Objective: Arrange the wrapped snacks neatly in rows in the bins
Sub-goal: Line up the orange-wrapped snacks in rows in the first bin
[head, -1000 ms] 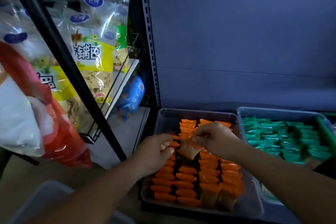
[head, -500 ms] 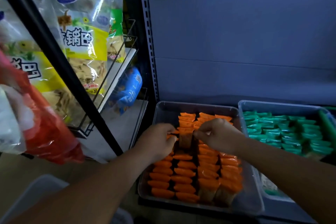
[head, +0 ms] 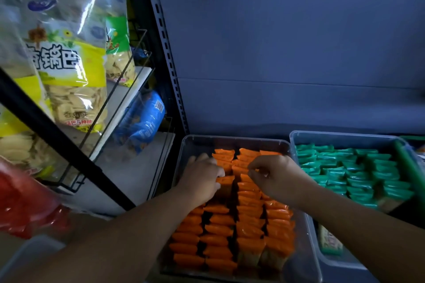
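Observation:
A clear plastic bin (head: 230, 140) holds several rows of orange wrapped snacks (head: 248, 220) standing on edge. My left hand (head: 201, 178) lies over the left rows, its thumb and fingers pinching an orange snack (head: 226, 179) in the second row. My right hand (head: 274, 175) hovers over the middle rows with fingers curled, the fingertips pinching the top of an orange snack. To the right, a second bin (head: 345, 136) is filled with rows of green wrapped snacks (head: 358, 172).
A black wire rack (head: 128, 89) on the left carries large yellow snack bags (head: 69, 71), a blue bag (head: 142, 121) and a red bag (head: 23, 202). A slanted black bar (head: 57, 142) crosses in front. A dark panel (head: 287, 41) stands behind the bins.
The loose orange snack held up between both hands a second ago has gone down into the second row. Both hands shifted slightly toward the back of the bin.

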Demonstrator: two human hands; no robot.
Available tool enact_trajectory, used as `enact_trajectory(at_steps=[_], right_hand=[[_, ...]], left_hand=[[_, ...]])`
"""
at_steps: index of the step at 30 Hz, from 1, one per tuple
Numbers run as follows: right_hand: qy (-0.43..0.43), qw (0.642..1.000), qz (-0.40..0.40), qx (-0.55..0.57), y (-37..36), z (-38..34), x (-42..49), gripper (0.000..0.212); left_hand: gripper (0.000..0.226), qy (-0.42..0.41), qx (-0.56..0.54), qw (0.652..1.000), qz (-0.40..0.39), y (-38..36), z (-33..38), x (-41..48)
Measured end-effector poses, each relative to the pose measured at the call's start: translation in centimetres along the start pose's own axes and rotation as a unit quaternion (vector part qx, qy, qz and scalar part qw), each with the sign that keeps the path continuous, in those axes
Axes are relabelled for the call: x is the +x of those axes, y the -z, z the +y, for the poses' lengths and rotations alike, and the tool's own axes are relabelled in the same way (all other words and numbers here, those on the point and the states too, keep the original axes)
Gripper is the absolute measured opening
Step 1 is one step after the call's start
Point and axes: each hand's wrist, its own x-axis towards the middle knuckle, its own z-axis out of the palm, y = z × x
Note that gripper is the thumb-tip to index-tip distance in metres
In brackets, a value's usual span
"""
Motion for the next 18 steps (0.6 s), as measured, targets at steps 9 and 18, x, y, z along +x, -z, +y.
enact_trajectory(at_steps=[9,18], right_hand=[[-0.005,0.995,-0.042,0.094,2.2,-2.7,-2.3,0.024],[0.008,0.961,0.009,0.275,6.2,-8.3,-7.9,0.014]], left_hand=[[0.023,0.058,-0.293,0.952,0.065,6.4,1.9,-3.5],[0.005,0.035,-0.475,0.871,0.12,14.8,7.0,-11.4]])
